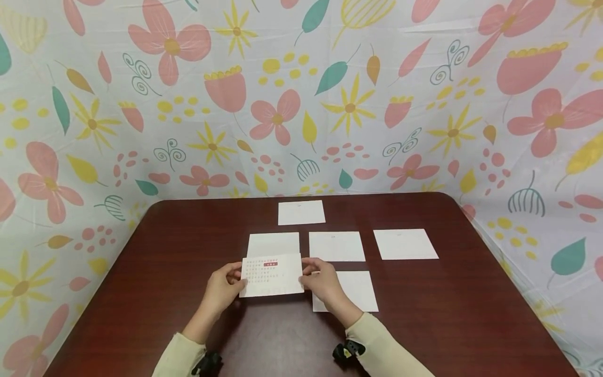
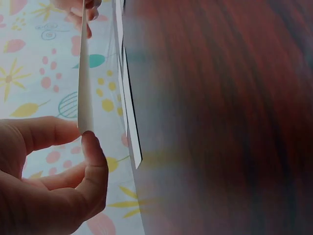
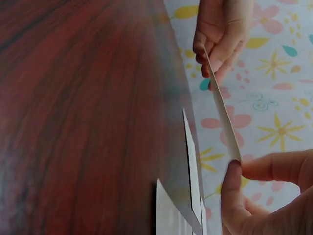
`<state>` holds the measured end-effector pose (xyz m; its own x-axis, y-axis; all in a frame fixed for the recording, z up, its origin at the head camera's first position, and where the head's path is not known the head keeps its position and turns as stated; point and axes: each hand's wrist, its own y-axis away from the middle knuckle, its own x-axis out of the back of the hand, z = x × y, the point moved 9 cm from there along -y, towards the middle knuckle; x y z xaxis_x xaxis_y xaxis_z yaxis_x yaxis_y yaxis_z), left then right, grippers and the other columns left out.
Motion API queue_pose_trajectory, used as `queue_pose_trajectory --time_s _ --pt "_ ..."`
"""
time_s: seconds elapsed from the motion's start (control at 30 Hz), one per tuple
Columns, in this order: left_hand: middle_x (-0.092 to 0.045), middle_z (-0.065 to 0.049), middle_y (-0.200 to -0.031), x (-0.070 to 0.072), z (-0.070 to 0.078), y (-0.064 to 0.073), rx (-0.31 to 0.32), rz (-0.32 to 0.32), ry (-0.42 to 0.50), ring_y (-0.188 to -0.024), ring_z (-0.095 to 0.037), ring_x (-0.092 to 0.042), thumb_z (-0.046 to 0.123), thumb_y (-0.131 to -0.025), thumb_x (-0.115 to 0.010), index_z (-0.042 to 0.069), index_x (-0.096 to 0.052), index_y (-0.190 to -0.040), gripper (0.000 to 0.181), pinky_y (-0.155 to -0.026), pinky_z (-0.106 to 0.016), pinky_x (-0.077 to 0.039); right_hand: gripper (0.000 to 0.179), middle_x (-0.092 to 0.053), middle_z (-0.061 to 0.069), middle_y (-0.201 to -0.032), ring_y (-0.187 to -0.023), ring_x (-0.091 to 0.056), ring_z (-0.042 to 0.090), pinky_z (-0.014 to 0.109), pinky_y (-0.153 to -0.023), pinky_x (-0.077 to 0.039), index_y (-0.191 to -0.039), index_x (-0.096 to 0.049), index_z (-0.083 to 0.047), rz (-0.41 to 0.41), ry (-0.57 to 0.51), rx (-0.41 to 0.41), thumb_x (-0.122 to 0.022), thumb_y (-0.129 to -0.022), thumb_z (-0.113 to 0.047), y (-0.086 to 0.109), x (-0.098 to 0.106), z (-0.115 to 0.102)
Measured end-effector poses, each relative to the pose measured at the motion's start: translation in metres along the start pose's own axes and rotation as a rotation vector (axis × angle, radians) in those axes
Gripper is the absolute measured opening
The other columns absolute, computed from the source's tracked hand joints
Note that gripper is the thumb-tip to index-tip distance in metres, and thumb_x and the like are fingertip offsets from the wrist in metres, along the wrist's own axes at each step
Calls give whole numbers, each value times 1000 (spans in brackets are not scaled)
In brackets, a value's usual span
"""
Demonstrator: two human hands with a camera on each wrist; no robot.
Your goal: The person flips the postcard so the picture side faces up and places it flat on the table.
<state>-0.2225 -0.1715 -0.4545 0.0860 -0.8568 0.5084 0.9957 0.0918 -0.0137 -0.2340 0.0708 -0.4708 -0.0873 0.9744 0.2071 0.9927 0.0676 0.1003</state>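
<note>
Between my two hands a white printed card (image 1: 271,283) is held up off the table, its face toward the head camera, with rows of small print and one red block. My left hand (image 1: 221,287) pinches its left edge between thumb and fingers, and my right hand (image 1: 325,283) pinches the right edge. Both wrist views show the held card (image 2: 85,93) nearly edge-on. Behind it lies a white card (image 1: 273,244), partly covered by the held one. Another white card (image 1: 358,293) is under my right hand and wrist, partly hidden.
More white cards lie flat on the dark wooden table (image 1: 155,293): a card (image 1: 301,212) at the back, a card (image 1: 336,246) in the middle row and a card (image 1: 406,244) to the right. A flowered cloth (image 1: 301,141) hangs behind the table.
</note>
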Motion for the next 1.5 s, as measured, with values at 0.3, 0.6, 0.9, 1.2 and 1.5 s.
queue_pose_trajectory --time_s 0.3,0.6,0.9,1.2,1.5 --pt "-58 -8 -80 -4 -6 -3 -23 -86 -147 -65 -15 -50 -4 -73 -74 -10 -59 -115 46 -55 -25 -42 49 -56 8 -76 -55 -54 11 27 -52 -53 -118 -53 14 -78 176 74 -64 -70 10 4 -12 -3" --pt "-59 -7 -77 -10 -5 0 -51 -135 -297 -69 -18 -51 1 -70 -78 -11 -59 -112 48 -62 -31 -44 47 -56 6 -72 -54 -52 10 25 -54 -48 -111 -54 13 -96 311 108 -67 -66 7 6 -17 -1" --pt "-57 -11 -82 -17 -7 -2 -59 -181 -380 -73 -24 -54 2 -70 -79 -13 -59 -110 47 -65 -35 -46 45 -55 3 -70 -62 -49 12 26 -59 -46 -107 -55 13 -97 453 149 -69 -65 5 7 -21 -5" --pt "-54 -11 -80 -18 -3 -3 -86 -181 -432 -73 -25 -52 2 -68 -80 -11 -58 -106 45 -64 -37 -46 49 -54 4 -70 -54 -51 12 24 -50 -45 -112 -51 14 -118 523 98 -68 -66 5 3 -25 0" --pt "-55 -12 -81 -22 -3 -4 -83 -185 -470 -74 -26 -54 3 -70 -80 -11 -57 -108 47 -64 -38 -47 49 -51 5 -64 -51 -50 15 25 -47 -43 -109 -49 13 -129 591 76 -68 -65 6 1 -28 1"
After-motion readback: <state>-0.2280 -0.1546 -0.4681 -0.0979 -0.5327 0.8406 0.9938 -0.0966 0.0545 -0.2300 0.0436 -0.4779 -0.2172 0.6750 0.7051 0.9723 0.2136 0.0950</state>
